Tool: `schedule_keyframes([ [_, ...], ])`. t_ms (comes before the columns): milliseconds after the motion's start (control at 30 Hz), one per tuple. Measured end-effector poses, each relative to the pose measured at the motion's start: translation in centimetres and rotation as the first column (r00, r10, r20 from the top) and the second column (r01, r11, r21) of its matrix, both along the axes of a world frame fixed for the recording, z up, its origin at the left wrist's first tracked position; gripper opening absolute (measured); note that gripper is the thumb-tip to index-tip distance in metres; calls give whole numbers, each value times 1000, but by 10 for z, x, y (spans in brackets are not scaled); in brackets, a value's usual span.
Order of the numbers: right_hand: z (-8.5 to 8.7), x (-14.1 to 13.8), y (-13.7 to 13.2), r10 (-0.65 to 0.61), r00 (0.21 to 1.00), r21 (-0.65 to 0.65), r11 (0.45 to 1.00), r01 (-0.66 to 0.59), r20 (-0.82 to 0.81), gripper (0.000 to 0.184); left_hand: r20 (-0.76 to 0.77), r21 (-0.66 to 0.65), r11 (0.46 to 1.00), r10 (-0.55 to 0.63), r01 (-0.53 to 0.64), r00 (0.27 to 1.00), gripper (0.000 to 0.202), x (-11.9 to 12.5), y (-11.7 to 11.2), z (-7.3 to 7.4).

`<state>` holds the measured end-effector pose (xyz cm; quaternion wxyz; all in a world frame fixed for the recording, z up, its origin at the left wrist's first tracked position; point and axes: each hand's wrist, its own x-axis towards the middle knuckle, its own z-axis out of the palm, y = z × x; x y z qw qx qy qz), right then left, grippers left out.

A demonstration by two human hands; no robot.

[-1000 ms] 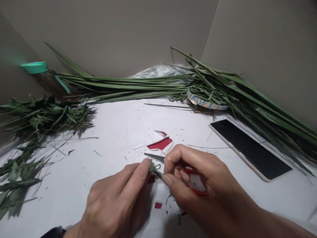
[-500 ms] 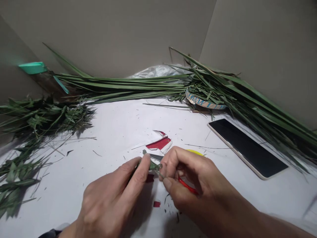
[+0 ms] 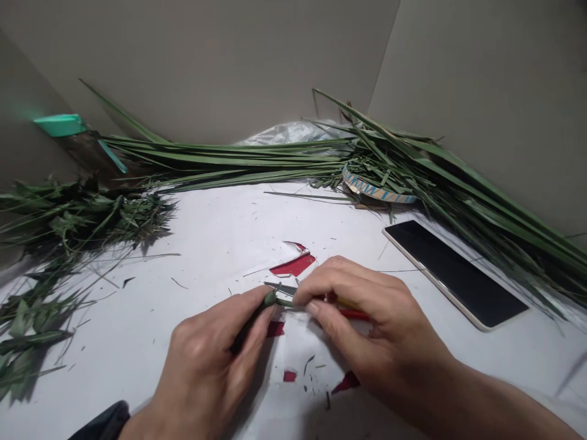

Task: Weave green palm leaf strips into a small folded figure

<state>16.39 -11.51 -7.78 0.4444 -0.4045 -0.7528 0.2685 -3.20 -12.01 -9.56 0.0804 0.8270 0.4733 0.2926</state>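
Note:
My left hand (image 3: pixel 215 354) pinches a small folded green leaf piece (image 3: pixel 271 299) between thumb and forefinger, low over the white table (image 3: pixel 215 238). My right hand (image 3: pixel 362 318) meets it from the right, its fingertips closed on the thin strip that runs out of the same leaf piece. Just behind the fingertips lies a pair of scissors (image 3: pixel 287 289), its metal blades pointing left and its red and yellow handles mostly hidden under my right hand. A torn red and white paper scrap (image 3: pixel 296 264) lies beyond the blades.
Long green palm leaves (image 3: pixel 238 160) lie along the back wall and down the right side. A heap of cut leaf pieces (image 3: pixel 68 226) fills the left. A black phone (image 3: pixel 454 274) lies to the right, a tape roll (image 3: pixel 376 189) behind it. Small red scraps (image 3: pixel 288 375) lie near my hands.
Both hands have pulled apart a little along the leaf strip and dropped lower to the table. My right hand has flattened over the scissor handles, and a red scrap shows below it.

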Motion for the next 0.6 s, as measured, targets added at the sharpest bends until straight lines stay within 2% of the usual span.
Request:
schedule_keyframes([
  [133, 0, 3, 4, 85, 996, 123, 988, -88, 29, 31, 95, -108, 994, 16, -6, 995, 17, 1, 2, 3],
  [200, -3, 6, 4, 77, 993, 205, 974, -95, 94, 29, 119, -110, 994, 9, 4, 993, 15, 1, 2, 3],
  [300, -9, 8, 1, 18, 984, 357, 931, -82, 179, 25, 124, -15, 999, -39, 42, 992, 19, 0, -2, -1],
  [400, -11, 8, -3, -58, 979, 476, 878, -44, 197, 22, 29, 112, 989, -104, 100, 994, 28, -3, -7, -4],
  [500, -8, 8, -8, -34, 978, 465, 883, -67, 205, 16, -110, 203, 967, -135, 155, 985, 33, -7, -11, -5],
  [600, -3, 9, -13, 36, 973, 413, 901, -129, 226, 16, -166, 256, 954, -115, 156, 979, 36, -11, -11, -5],
])
